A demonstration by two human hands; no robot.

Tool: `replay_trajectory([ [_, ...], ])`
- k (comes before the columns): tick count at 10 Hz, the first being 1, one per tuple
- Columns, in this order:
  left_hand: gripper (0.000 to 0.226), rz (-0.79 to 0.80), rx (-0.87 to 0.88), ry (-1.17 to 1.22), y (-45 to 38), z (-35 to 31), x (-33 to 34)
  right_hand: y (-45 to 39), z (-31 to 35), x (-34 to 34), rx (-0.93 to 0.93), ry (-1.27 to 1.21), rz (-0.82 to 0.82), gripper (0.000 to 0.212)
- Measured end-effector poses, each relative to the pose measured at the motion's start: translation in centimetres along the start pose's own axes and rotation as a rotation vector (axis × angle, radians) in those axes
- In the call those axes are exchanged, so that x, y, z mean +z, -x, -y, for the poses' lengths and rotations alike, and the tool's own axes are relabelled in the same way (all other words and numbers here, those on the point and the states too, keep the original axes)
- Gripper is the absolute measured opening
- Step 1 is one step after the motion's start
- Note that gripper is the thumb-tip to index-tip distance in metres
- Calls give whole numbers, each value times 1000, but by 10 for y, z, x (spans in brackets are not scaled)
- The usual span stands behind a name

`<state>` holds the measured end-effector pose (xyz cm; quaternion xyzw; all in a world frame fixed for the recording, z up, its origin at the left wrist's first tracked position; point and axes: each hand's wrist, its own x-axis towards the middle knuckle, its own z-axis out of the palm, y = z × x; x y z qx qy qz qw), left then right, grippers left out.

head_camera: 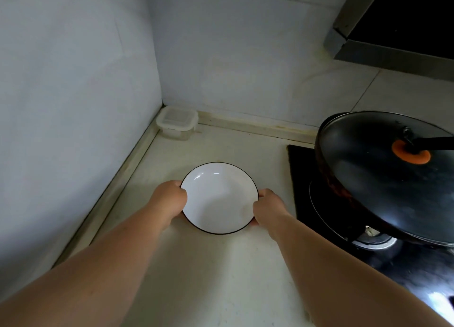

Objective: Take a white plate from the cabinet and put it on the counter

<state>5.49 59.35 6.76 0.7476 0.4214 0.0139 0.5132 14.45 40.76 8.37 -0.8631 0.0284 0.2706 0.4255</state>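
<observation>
White plate with dark rim sits low at the desk, left of the stove. Left hand and right hand each pinch its opposite edges. Placement looks nearly done; only release left.

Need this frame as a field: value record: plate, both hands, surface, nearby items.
plate: white plate with dark rim, upright, empty
left hand: left hand gripping the plate's left edge
right hand: right hand gripping the plate's right edge
surface: counter, pale; whether the plate touches it cannot be told
nearby: lidded container in the back corner; wok with glass lid on the stove to the right
</observation>
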Motion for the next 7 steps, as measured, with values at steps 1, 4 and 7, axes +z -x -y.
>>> replay_trajectory([
  [1,43,-11,-3,6,-6,4,-2,-4,1,4,-10,-25,20,34],
  [4,47,5,-19,16,-4,12,-6,1,-6,8,-3,-48,87,50],
  [7,31,-48,23,63,15,18,-13,45,-9,-4,57,-255,96,41],
])
